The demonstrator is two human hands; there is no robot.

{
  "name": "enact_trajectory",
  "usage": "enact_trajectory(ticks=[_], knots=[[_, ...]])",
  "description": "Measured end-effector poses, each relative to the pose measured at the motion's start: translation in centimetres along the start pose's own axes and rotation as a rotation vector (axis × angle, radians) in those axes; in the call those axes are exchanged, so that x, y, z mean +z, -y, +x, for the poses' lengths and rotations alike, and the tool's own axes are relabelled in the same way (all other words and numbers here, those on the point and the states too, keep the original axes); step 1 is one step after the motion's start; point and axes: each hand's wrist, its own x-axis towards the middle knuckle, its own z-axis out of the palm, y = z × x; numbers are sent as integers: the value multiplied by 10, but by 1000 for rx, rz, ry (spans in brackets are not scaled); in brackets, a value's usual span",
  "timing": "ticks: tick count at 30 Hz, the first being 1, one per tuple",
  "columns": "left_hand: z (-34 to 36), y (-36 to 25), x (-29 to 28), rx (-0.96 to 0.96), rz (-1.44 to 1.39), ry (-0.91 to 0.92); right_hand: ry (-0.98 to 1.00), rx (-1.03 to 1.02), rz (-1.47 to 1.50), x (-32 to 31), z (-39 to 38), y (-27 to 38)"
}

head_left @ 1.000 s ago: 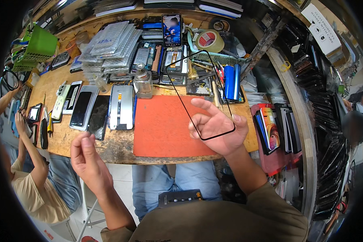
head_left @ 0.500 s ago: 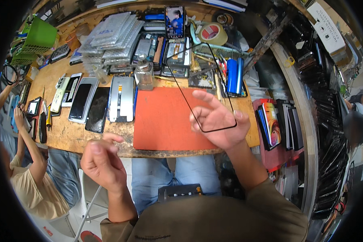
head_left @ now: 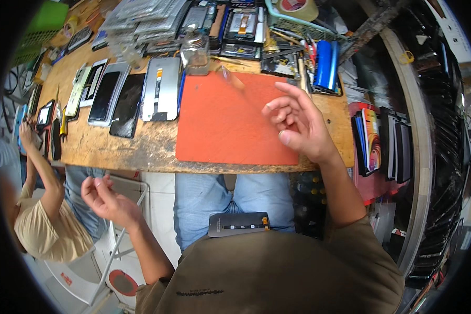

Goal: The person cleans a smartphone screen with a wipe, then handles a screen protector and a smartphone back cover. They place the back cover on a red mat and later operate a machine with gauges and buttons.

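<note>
My right hand (head_left: 301, 123) is raised over the orange-red mat (head_left: 220, 136), its fingers curled and the index finger extended. A thin, see-through streak runs up from its fingertips: the phone screen glass (head_left: 237, 82), turned nearly edge-on and blurred, its outline hard to make out. Left of my legs and below the table edge, my left hand (head_left: 107, 201) is held palm up, fingers loosely bent and apart, with nothing visible in it. On my lap lies a dark phone display (head_left: 238, 224) with a flex cable.
Several phones and a white-backed display (head_left: 162, 91) line the table left of the mat. A glass bottle (head_left: 195, 55) stands at its far edge, near bubble-wrapped packs (head_left: 146, 21) and a blue roll (head_left: 326, 65). A co-worker (head_left: 52, 225) sits at the left.
The glass in my right hand has turned from facing me to nearly edge-on. My left hand has moved left and turned palm up. The view has shifted, placing the table higher.
</note>
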Motion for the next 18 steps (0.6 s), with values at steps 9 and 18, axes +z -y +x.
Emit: enact_trajectory(ticks=[9,18], knots=[[-90,108,-39,-888,262,703,132,-335,-879,15,5,-5],[-102,88,-13,-1038,260,1007,200,-249,-913,14,15,-7]])
